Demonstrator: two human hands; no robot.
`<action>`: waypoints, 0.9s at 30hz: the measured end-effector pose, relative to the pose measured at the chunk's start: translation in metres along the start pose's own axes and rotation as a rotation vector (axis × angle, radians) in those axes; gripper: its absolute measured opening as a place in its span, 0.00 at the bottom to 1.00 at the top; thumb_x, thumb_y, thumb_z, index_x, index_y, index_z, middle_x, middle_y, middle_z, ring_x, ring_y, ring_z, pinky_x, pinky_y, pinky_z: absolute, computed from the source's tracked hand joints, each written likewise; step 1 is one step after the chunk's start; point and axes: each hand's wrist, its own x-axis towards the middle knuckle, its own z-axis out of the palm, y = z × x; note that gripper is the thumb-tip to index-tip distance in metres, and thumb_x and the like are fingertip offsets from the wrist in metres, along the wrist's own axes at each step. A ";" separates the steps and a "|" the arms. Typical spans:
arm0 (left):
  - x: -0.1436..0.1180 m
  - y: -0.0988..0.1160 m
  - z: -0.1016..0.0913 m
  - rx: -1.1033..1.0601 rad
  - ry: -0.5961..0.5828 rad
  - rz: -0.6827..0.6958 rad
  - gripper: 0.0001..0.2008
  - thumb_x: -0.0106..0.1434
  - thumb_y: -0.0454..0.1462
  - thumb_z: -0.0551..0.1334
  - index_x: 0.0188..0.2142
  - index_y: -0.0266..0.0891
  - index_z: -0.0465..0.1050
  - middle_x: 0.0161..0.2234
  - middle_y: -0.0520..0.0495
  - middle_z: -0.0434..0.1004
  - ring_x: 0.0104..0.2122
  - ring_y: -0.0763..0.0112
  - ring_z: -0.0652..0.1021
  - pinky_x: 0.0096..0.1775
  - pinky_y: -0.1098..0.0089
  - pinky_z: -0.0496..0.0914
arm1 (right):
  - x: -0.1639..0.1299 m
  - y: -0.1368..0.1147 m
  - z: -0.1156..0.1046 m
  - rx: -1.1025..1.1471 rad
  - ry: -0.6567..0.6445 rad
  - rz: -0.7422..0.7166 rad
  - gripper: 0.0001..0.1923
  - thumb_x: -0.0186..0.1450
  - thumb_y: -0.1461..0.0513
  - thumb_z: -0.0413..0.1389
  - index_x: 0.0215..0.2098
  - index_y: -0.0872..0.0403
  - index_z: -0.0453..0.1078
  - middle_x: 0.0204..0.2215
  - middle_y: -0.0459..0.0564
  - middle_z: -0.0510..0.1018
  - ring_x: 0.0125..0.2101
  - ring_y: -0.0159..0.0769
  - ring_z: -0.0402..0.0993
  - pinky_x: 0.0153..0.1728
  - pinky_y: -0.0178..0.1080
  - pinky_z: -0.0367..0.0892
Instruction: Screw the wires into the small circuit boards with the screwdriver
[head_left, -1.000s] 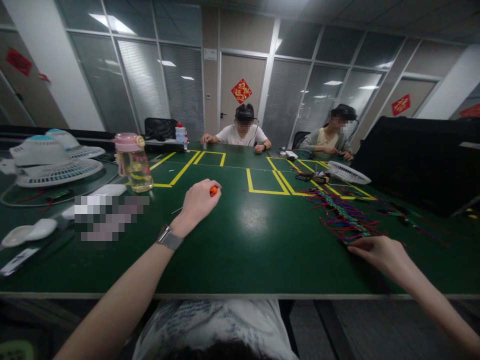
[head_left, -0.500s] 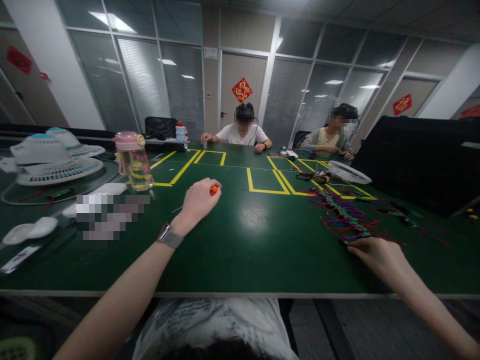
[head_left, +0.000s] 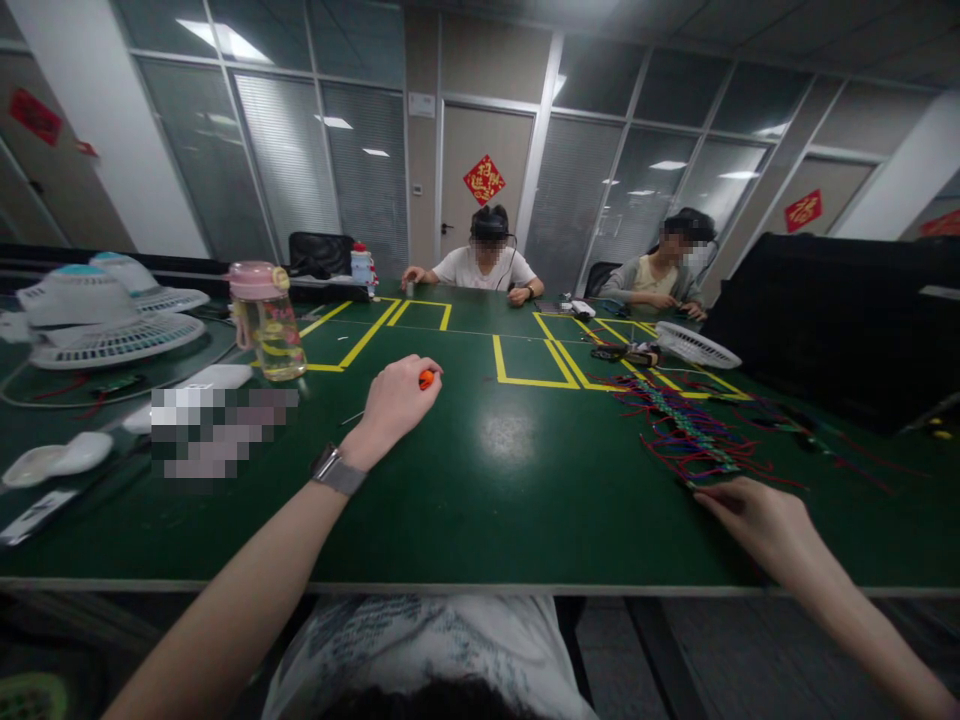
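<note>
the right hand (head_left: 754, 518) lay flat, fingers loosely extended, touching the near end of the red-and-blue wire bundle (head_left: 690, 432), whose long axis ran away up the desk (head_left: 525, 500). the left hand (head_left: 396, 397), well apart, was closed on an orange-handled tool (head_left: 426, 379).

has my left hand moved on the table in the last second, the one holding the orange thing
No. The left hand, closed on the orange-tipped tool, stays put relative to the yellow tape lines on the table.

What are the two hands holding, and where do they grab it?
The left hand wraps a small orange-tipped tool; only its tip shows. The right hand touches the near end of the wire bundle; a real grip cannot be told.
</note>
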 end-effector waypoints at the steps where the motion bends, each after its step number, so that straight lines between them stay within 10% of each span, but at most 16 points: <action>1: 0.000 0.000 0.000 0.001 -0.001 0.001 0.11 0.62 0.38 0.56 0.37 0.41 0.77 0.39 0.47 0.79 0.37 0.63 0.78 0.40 0.66 0.71 | -0.001 0.000 0.000 0.015 0.016 -0.017 0.19 0.54 0.50 0.50 0.23 0.52 0.77 0.25 0.53 0.82 0.26 0.48 0.79 0.26 0.42 0.70; 16: -0.001 -0.001 -0.001 -0.004 -0.009 0.009 0.11 0.63 0.38 0.56 0.38 0.40 0.77 0.39 0.46 0.79 0.37 0.63 0.78 0.40 0.65 0.71 | 0.001 0.001 -0.010 0.068 -0.071 0.050 0.17 0.52 0.51 0.52 0.26 0.52 0.78 0.25 0.51 0.83 0.27 0.48 0.80 0.27 0.40 0.71; 27: 0.000 -0.003 0.002 0.000 0.005 0.018 0.10 0.62 0.38 0.57 0.38 0.40 0.77 0.38 0.47 0.79 0.37 0.63 0.78 0.40 0.65 0.71 | 0.011 0.018 0.009 -0.015 -0.073 -0.196 0.09 0.59 0.58 0.48 0.26 0.52 0.67 0.25 0.55 0.77 0.26 0.43 0.77 0.29 0.40 0.71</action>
